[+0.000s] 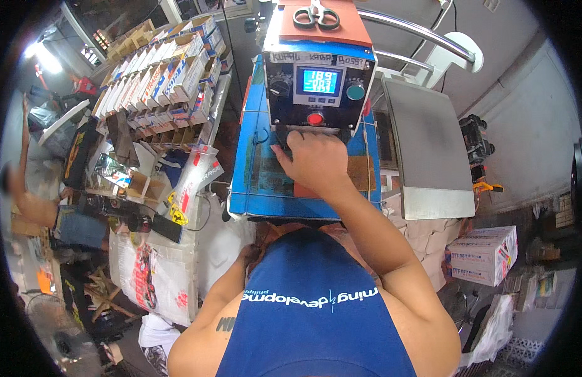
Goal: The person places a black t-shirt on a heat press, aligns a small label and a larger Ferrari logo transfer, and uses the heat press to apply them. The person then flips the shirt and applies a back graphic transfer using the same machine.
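A heat press stands before me, its control box point(291, 110) carrying a lit blue display point(318, 82), a red button point(315, 118) and a green knob point(355, 92). My right hand point(319, 158) is closed around the black handle point(282, 139) under the box, with the fingers curled over it. Beneath lies the press's blue base point(266, 204), with a brown patch on top partly covered by my hand. My left hand point(253, 252) is low beside my lap, left of the blue shirt; its fingers are in shadow and hard to make out.
Black-handled scissors point(316, 17) rest on a reddish pad atop the press. Rows of narrow cartons point(152, 81) fill the left side. A grey panel point(429, 144) stands at right, above a white box point(482, 256). Another person point(36, 207) is at far left.
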Demonstrator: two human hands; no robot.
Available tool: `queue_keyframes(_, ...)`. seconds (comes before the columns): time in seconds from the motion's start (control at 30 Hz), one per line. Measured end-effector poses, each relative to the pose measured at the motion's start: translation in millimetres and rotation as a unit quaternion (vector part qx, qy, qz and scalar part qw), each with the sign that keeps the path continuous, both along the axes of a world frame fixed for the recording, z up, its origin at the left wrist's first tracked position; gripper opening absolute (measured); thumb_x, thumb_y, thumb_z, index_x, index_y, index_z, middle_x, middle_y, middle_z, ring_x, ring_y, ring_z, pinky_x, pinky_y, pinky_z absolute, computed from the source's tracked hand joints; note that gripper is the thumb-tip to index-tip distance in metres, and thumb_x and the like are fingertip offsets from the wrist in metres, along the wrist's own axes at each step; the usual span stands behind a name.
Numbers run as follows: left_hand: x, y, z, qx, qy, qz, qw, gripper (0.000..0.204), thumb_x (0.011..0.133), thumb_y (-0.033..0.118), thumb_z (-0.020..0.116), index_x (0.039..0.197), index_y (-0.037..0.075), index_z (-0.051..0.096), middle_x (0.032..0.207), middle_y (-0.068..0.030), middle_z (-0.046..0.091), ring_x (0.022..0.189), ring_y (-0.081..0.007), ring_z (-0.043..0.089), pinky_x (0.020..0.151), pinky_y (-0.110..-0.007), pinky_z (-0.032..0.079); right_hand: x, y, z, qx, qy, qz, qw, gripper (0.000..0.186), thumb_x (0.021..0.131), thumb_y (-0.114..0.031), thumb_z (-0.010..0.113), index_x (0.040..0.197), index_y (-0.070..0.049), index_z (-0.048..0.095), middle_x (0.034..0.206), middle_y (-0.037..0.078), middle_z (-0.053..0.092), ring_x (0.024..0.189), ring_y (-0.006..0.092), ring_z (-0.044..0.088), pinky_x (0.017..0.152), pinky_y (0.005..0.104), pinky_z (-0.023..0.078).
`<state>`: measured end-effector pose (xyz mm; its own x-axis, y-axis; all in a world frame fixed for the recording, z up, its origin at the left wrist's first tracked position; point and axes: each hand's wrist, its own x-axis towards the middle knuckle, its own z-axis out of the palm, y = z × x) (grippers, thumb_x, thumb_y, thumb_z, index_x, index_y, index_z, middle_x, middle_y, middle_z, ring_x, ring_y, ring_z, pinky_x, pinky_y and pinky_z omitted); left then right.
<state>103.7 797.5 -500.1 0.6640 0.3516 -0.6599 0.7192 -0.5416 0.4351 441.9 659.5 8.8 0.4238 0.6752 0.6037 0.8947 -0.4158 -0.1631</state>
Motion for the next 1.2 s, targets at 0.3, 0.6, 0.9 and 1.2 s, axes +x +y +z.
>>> queue_keyframes(0.3,28.8,-41.0,17.2,0.017,-0.071,0.231,0.970,0.018,0.094,0.010,0.068,0.106,0.000,0.077,0.100,-0.0091,0.078,0.089,-0.0217,0.071,0.079,-0.038,0.056,8.5,-3.8,-5.2,-0.004,0.014,0.053,0.998,0.032,0.090,-0.041,0.073,0.083,-0.012,0.063,0.074,0.008,0.069,0.064,0.0275,0.071,0.058,0.0407,0.058)
queue_keyframes(0.6,11.7,-26.9,26.8,-0.024,-0.102,0.154,0.983,0.035,0.096,0.035,0.069,0.103,0.002,0.079,0.102,-0.0204,0.077,0.095,-0.0338,0.073,0.085,-0.043,0.056,8.6,-5.9,-5.8,-0.006,0.011,0.056,0.998,0.028,0.088,-0.036,0.075,0.084,-0.011,0.062,0.076,0.007,0.069,0.067,0.0260,0.072,0.060,0.0394,0.058)
queue_keyframes(0.9,10.3,3.6,65.0,0.007,-0.019,0.029,0.999,0.039,0.097,0.038,0.062,0.104,0.004,0.080,0.112,-0.0267,0.075,0.107,-0.0429,0.072,0.092,-0.049,0.058,8.0,-3.2,-6.2,0.004,0.009,0.049,0.999,0.029,0.086,-0.035,0.077,0.083,-0.011,0.062,0.077,0.007,0.069,0.068,0.0259,0.072,0.062,0.0399,0.058)
queue_keyframes(1.2,0.7,13.3,53.0,-0.020,0.036,0.039,0.998,0.042,0.097,0.041,0.061,0.104,0.004,0.079,0.112,-0.0270,0.074,0.107,-0.0433,0.072,0.092,-0.049,0.057,4.1,-1.5,-1.7,-0.002,0.007,0.031,0.999,0.027,0.085,-0.034,0.077,0.082,-0.011,0.063,0.077,0.007,0.070,0.068,0.0265,0.072,0.061,0.0400,0.058)
